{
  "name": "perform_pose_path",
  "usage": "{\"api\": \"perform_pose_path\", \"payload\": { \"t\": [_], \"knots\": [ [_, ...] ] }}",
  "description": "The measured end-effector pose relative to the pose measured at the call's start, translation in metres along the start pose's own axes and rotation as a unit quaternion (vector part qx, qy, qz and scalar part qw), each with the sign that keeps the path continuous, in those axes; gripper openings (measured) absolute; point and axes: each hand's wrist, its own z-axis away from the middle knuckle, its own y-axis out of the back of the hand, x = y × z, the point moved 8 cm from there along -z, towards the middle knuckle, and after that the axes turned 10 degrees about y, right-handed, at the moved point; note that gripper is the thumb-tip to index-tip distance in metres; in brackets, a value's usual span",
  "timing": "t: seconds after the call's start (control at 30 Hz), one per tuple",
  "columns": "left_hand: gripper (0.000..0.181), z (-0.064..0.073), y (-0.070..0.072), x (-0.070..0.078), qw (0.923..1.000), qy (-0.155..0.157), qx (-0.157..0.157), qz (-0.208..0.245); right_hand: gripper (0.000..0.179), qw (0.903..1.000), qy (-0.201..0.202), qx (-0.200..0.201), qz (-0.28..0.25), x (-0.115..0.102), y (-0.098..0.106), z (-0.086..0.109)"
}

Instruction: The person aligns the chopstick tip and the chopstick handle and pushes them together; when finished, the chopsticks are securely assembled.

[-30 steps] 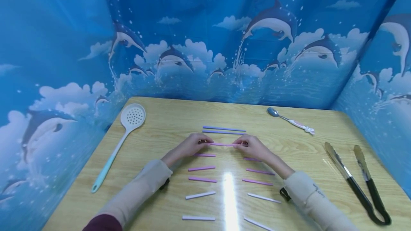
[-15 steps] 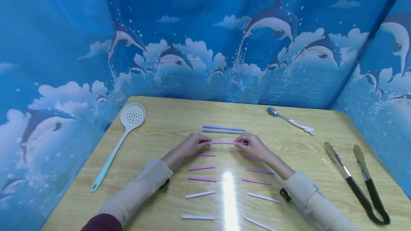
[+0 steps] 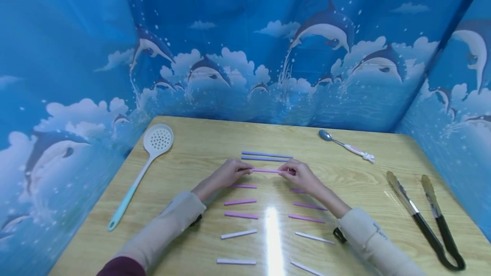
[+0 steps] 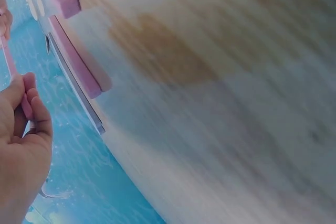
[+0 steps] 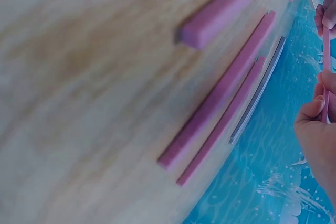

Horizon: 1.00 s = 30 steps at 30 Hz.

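Note:
A thin pink stick (image 3: 265,171) spans the gap between both hands, roughly level and just above the wooden table in the wrist views. My left hand (image 3: 229,173) pinches its left end between thumb and fingers. The right end is pinched by my right hand (image 3: 301,175), and a short tip shows past those fingers. In the left wrist view the stick's end (image 4: 26,107) pokes out below the left fingertips. Beyond the hands lie two parallel purple-blue sticks (image 3: 266,154). Nearer me, pink sticks (image 3: 241,215) lie in a left and a right column.
Pale lilac sticks (image 3: 236,261) lie nearest me in both columns. A white skimmer with a mint handle (image 3: 132,188) is at left. At right are a spoon (image 3: 354,150) and black-handled tongs (image 3: 427,227). A blue dolphin curtain (image 3: 245,88) encloses the table (image 3: 199,139).
The held pink stick has risen slightly and looks straighter than a second ago, with its right tip now showing past the fingers. Both hands otherwise stay almost in place.

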Motion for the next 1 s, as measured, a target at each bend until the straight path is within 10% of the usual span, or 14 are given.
{"api": "perform_pose_path", "payload": {
  "t": [0.7,1.0],
  "knots": [
    [0.021,0.007,0.012,0.012,0.9952,-0.087,0.041,-0.018,0.009,0.9978,0.052,0.038,0.014,-0.016,0.003,-0.005],
    [0.023,0.001,0.009,0.007,0.9977,-0.062,0.024,-0.016,0.008,0.9976,0.062,0.023,0.021,-0.015,0.005,-0.006]
  ]
}}
